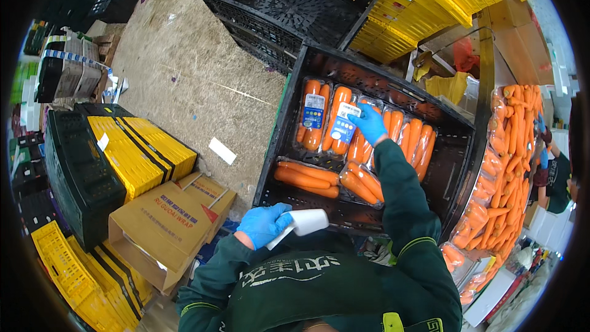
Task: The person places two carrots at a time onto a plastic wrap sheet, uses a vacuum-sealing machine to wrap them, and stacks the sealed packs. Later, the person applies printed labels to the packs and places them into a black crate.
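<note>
My right hand (370, 123), in a blue glove, touches the upper right edge of a printed label (345, 122) lying on a wrapped pack of carrots (330, 136). That pack sits in a black plastic crate (461, 147) among several more wrapped packs. The leftmost pack (312, 133) bears a similar label. Two packs lie lower in the crate, one of them on its side (306, 180). My left hand (265, 225), also blue-gloved, grips a roll of white labels (309, 222) in front of my apron, below the crate's near edge.
Another black crate (295, 4) stands beyond, beside stacked yellow crates (415, 4). Loose and wrapped carrots (507, 166) cover a surface at right, where a co-worker (555, 180) stands. A cardboard box (175, 226) and folded yellow crates (143, 152) stand at left.
</note>
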Action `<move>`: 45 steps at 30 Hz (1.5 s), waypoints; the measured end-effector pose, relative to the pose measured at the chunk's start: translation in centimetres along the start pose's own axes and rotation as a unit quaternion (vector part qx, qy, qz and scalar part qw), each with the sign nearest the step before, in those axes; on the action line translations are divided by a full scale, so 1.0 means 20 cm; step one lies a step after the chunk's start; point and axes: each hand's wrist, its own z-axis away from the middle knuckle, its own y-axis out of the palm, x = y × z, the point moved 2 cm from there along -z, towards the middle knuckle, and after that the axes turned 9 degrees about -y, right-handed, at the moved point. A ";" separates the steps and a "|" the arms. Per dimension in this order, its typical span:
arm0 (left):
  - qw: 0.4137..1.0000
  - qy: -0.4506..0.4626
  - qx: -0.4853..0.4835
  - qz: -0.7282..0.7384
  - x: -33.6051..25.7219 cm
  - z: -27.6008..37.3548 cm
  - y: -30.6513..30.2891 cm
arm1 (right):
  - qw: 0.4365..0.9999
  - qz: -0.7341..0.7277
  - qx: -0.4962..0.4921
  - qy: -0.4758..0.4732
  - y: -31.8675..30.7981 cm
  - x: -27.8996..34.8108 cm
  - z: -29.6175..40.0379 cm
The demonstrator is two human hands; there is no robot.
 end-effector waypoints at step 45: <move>0.947 0.247 -0.025 0.203 -0.46 -0.15 0.01 | 0.938 -0.274 0.205 0.047 0.02 0.81 0.95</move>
